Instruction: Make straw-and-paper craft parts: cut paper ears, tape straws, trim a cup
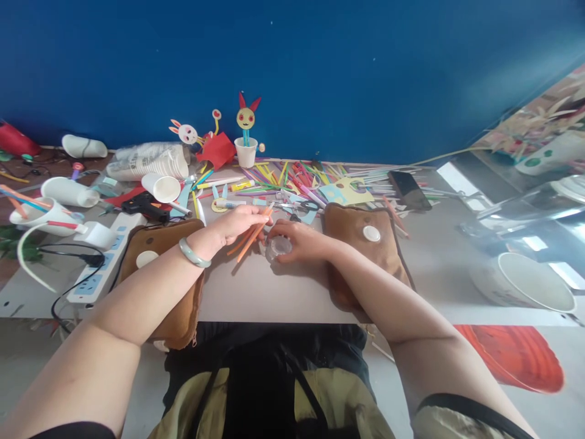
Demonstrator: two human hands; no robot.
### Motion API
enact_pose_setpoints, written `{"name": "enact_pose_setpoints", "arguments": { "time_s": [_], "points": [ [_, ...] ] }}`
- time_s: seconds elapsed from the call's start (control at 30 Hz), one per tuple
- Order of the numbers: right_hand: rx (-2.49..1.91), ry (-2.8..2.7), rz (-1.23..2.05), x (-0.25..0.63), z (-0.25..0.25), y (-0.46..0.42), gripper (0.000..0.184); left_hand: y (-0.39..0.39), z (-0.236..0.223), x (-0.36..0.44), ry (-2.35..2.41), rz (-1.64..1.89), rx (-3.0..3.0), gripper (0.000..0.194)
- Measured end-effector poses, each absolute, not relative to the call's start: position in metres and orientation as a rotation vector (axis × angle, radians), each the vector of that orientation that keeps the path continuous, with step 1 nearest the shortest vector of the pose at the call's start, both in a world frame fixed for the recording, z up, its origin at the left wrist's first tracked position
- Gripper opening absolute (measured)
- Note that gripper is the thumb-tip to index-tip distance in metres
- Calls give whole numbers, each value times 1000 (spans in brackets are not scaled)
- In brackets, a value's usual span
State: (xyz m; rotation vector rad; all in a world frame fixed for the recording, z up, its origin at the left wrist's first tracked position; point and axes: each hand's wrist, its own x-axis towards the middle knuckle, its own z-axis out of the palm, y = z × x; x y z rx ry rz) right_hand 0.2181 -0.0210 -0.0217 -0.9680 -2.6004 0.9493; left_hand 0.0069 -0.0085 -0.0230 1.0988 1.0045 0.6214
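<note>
Fingers of the left hand [231, 227]: pinched on a few orange straws [248, 247], just left of the tape roll [280, 245].
Fingers of the right hand [304, 239]: curled round the edge of that clear roll, which I take to be tape; from my distant seat I cannot tell whether it touches the table [260, 296].
Orange straws: bunched at the pinch, their lower ends spread apart to the left of the roll.
Brown pouches: I have a left pouch [183, 314] to the left of the roll and a right pouch [388, 244] to the right of it.
Beyond the roll: a heap of coloured straws [269, 174], with a white cup [247, 153] farther back and to the left.
Phone [409, 190]: right of the roll and farther back.
Step in hand: bringing tape and straws together, I judge; I can make out no strip binding them.
Next move: calls, I think, for evening up the straws with the left fingers while the right ones find the tape's free end.
</note>
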Motion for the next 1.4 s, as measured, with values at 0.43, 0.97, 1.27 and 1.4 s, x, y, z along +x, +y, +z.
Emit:
{"name": "enact_pose_setpoints", "arguments": {
  "time_s": [0.43,0.97,1.27,1.4],
  "points": [
    [-1034,-2359,1106,246,9,-8,25,-2,-45,7,1010,764,1299,29],
    [-1015,-2196,1032,258,18,-7,29,-14,-20,15,830,920,1069,30],
    [-1045,-2064,1029,249,26,-17,28,-24,-13,16,652,721,1043,35],
    [-1007,-1997,1114,249,27,-18,29,-24,-14,16,658,745,1093,33]
  ]
}}
